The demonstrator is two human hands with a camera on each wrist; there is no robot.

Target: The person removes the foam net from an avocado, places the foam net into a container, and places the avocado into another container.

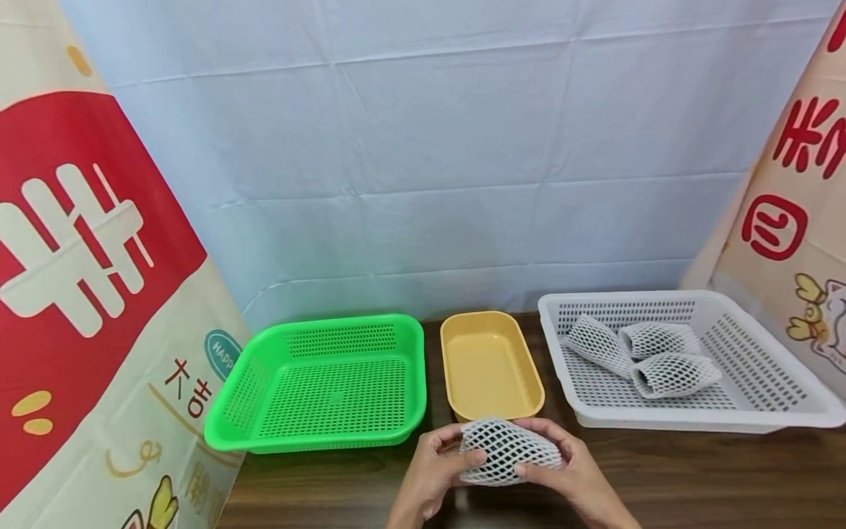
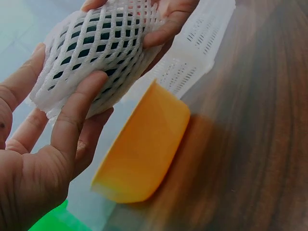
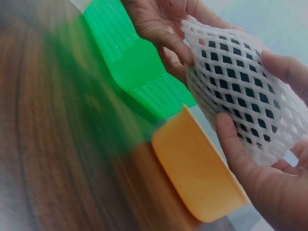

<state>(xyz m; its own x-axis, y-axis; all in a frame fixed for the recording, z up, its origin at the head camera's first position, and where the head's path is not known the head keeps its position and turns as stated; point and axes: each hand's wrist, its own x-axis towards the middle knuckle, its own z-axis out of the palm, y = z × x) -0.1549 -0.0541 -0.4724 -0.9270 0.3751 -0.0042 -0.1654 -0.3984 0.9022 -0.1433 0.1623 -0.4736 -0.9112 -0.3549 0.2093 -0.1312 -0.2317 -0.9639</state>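
A white foam fruit net (image 1: 507,447) is held between both hands above the table's front part, just in front of the yellow tray (image 1: 492,360). Through its mesh, in the right wrist view, something dark (image 3: 243,77) shows; the net hides its kind. My left hand (image 1: 432,464) grips one end, thumb on the near side and fingers around the back. The other end is gripped by my right hand (image 1: 573,470), its thumb pressing the mesh near the middle. The left wrist view shows the net (image 2: 103,45) bulging around its content.
At the left stands a green basket (image 1: 330,444) with slotted sides. A white basket (image 1: 674,420) on the right holds several foam nets (image 1: 677,375). Everything stands on a dark wooden table (image 1: 714,477), with a pale cloth (image 1: 423,147) behind and printed cloths at both sides.
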